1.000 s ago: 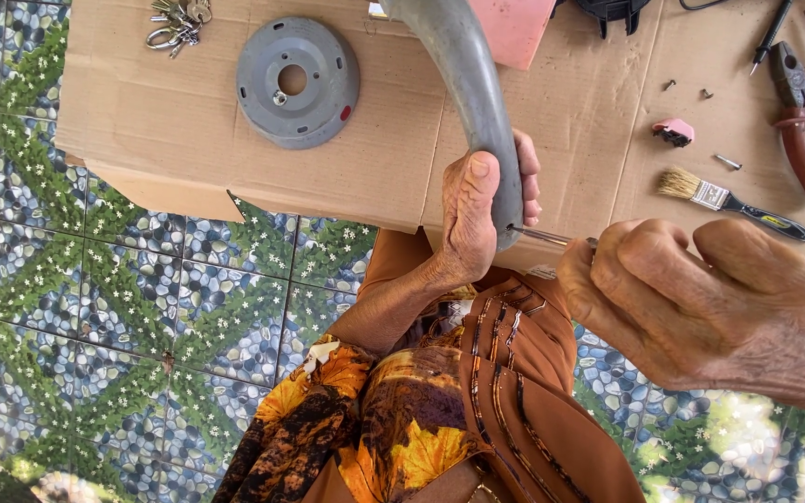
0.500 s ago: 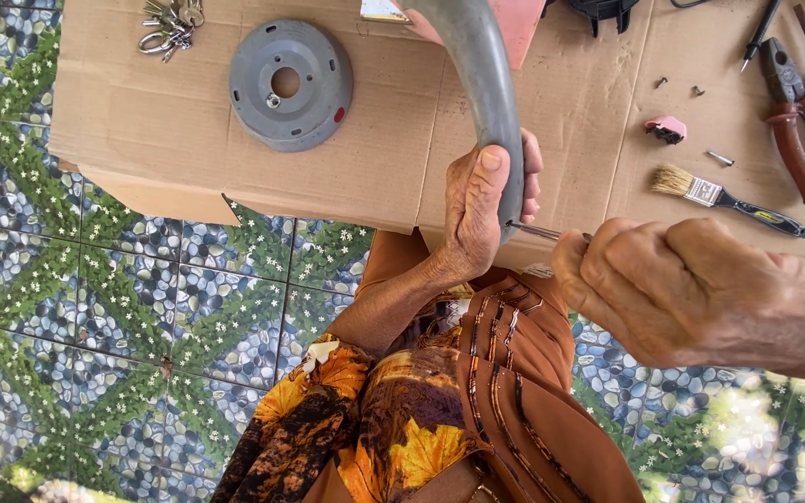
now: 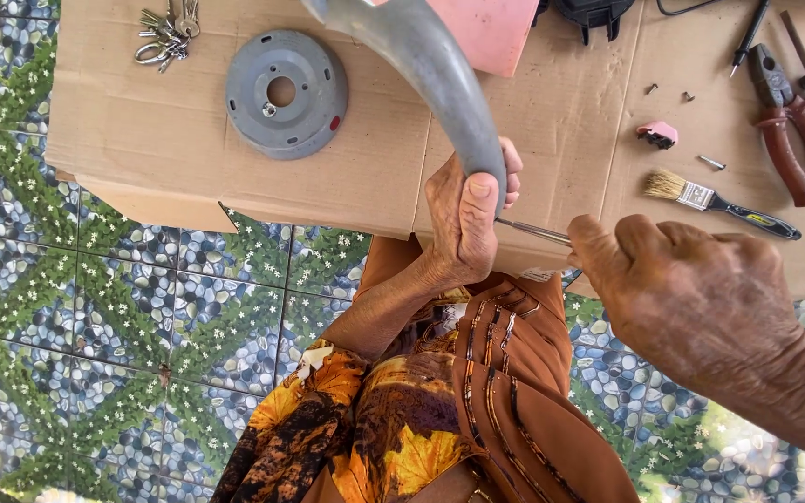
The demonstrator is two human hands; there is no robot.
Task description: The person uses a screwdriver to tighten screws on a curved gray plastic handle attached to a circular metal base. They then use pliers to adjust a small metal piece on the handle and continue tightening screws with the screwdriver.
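A flattened sheet of cardboard (image 3: 142,140) lies on the tiled floor (image 3: 95,326). On it sits a grey disc (image 3: 286,93). Left of the disc lie keys (image 3: 165,37); far right of it lie a paintbrush (image 3: 719,203), red-handled pliers (image 3: 789,130) and small screws (image 3: 712,163).

Bare cardboard (image 3: 142,140) betw. grey disc (image 3: 286,93) & edge; right side crowded w/ brush (image 3: 719,200), pliers (image 3: 789,140), screws.
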